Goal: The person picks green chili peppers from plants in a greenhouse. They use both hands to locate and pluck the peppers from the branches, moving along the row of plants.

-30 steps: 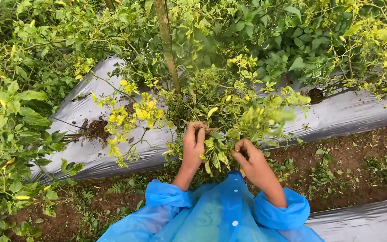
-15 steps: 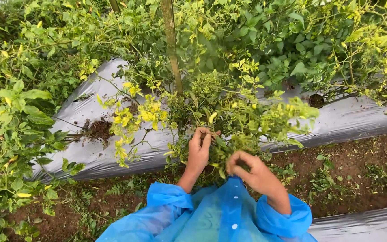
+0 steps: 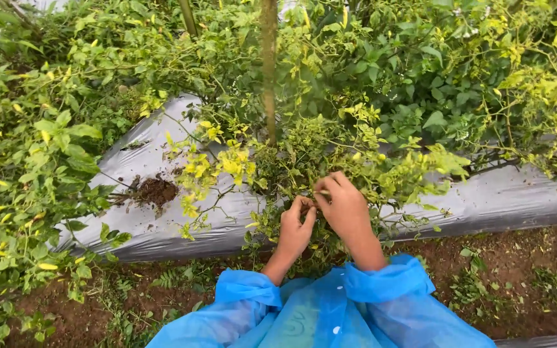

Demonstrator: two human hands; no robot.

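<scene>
- Hands both sunk in low yellow-green leafy bush (image 3: 330,161), close together, nearly touching.
- Left hand (image 3: 295,227): fingers curled in loosely around small stems, half closed; what exactly it pinches is hidden by leaves, cannot tell.
- Right hand (image 3: 346,207): fingers bent, tips pinched on a thin pale-green stem or pod (image 3: 322,192) sticking out toward the left hand; closed on it.
- Translucent blue plastic raincoat sleeves (image 3: 381,283) cover both forearms, cuffs just below the wrists.
- Upright brownish-green stake or main stem (image 3: 268,71) rises just above the hands, slightly left of them.
- Grey plastic mulch sheet (image 3: 504,200) lies under the bush, running out to both sides of the hands.
- Torn hole with dark brown soil (image 3: 156,191) in the sheet, well left of the left hand.
- Bare brown soil furrow with small weeds (image 3: 485,270) below the sheet, right of the right sleeve.
- Taller green foliage (image 3: 27,161) far left of the hands.
</scene>
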